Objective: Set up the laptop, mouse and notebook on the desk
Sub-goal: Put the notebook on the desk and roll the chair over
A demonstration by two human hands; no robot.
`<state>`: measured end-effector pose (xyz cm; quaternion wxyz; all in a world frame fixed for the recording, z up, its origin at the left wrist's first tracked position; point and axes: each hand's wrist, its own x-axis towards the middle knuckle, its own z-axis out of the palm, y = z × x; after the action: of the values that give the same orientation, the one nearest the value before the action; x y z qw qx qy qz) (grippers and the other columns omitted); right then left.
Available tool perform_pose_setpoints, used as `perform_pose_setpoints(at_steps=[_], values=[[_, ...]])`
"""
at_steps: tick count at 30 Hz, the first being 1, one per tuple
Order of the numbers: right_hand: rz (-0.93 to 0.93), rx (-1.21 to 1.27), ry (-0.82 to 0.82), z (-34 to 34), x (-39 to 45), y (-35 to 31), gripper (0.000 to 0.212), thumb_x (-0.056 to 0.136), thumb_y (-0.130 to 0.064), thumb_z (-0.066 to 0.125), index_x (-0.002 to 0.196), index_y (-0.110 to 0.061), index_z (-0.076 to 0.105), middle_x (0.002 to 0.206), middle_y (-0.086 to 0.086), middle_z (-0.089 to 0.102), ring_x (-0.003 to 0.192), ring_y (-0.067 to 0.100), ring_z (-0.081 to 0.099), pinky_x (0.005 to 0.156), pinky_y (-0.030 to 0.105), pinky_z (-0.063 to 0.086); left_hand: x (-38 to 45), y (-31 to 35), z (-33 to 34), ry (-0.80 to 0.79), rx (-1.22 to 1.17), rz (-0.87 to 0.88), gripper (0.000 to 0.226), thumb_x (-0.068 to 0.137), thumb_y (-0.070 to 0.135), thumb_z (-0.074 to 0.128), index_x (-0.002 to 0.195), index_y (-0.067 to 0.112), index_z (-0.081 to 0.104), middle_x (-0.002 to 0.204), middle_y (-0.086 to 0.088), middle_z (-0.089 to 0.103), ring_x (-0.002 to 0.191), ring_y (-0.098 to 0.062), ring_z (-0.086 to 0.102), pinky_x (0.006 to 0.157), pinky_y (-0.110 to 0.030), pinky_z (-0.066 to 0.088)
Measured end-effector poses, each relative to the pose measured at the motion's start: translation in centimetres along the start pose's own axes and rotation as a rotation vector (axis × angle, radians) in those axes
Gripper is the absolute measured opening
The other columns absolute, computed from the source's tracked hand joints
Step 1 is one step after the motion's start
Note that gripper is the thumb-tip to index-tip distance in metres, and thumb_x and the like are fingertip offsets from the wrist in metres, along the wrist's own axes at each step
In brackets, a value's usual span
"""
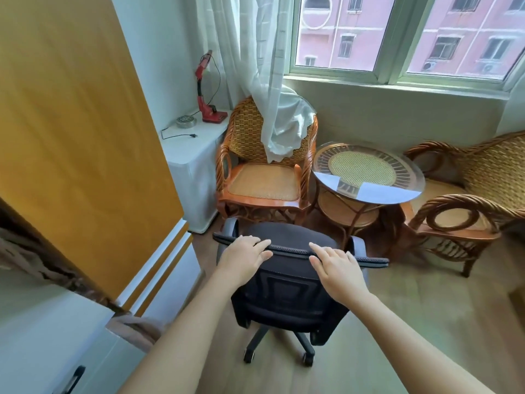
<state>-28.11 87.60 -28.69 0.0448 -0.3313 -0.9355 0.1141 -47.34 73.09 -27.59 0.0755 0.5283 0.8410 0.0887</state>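
A black office chair (pixel 287 291) on castors stands in front of me, its back towards me. My left hand (pixel 244 257) rests with straight fingers on the top edge of the backrest, left of centre. My right hand (pixel 338 268) lies flat on the same edge, right of centre. Neither hand holds anything. No laptop, mouse or notebook is in view.
A white and orange cabinet (pixel 93 155) stands at the left. Behind it, a white desk surface (pixel 193 143) holds a red lamp (pixel 206 89) and a round metal dish (pixel 186 121). Two wicker armchairs (pixel 264 172) flank a round glass-topped table (pixel 366 172) under the window. Wooden floor lies at the right.
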Motion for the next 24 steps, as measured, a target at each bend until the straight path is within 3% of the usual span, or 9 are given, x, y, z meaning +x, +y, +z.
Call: perform_pose_setpoints(at_steps=[4,8,16,24], values=[[-0.009,-0.05,-0.053,1.3,1.9,0.5,0.041,0.098,-0.048,0.021,0.13,-0.039,0.046,0.121,-0.009,0.06,0.11,0.02,0.054,0.095,0.038,0.035,2.0,-0.7,0.7,-0.095,-0.025,0.062,0.038,0.104,0.04,0.029,0.127,0.023,0.054,0.116,-0.002,0.063,0.111,-0.025,0.052,0.107,-0.036,0.03],[-0.002,-0.02,-0.018,2.1,2.0,0.9,0.037,0.097,-0.05,0.024,0.119,-0.039,0.052,0.11,-0.011,0.062,0.1,0.017,0.054,0.085,0.035,0.036,2.4,-1.2,1.2,-0.078,0.0,0.091,0.038,0.103,0.043,0.028,0.119,0.023,0.056,0.109,-0.001,0.063,0.1,-0.023,0.054,0.087,-0.034,0.039],[-0.005,0.034,-0.055,2.3,-1.3,0.2,0.034,0.096,-0.051,0.029,0.115,-0.04,0.055,0.108,-0.011,0.062,0.102,0.019,0.053,0.086,0.036,0.033,-1.7,-0.1,2.2,-0.068,0.057,0.055,0.039,0.103,0.044,0.028,0.119,0.021,0.056,0.109,-0.003,0.061,0.102,-0.025,0.053,0.09,-0.036,0.039],[-0.147,0.033,-0.024,3.5,-8.3,-1.5,0.036,0.096,-0.052,0.027,0.116,-0.04,0.053,0.106,-0.013,0.061,0.099,0.016,0.054,0.084,0.034,0.032,-10.7,1.0,3.0,-0.052,-0.039,-0.039,0.037,0.103,0.043,0.029,0.116,0.024,0.057,0.106,0.001,0.06,0.1,-0.021,0.051,0.091,-0.035,0.036]])
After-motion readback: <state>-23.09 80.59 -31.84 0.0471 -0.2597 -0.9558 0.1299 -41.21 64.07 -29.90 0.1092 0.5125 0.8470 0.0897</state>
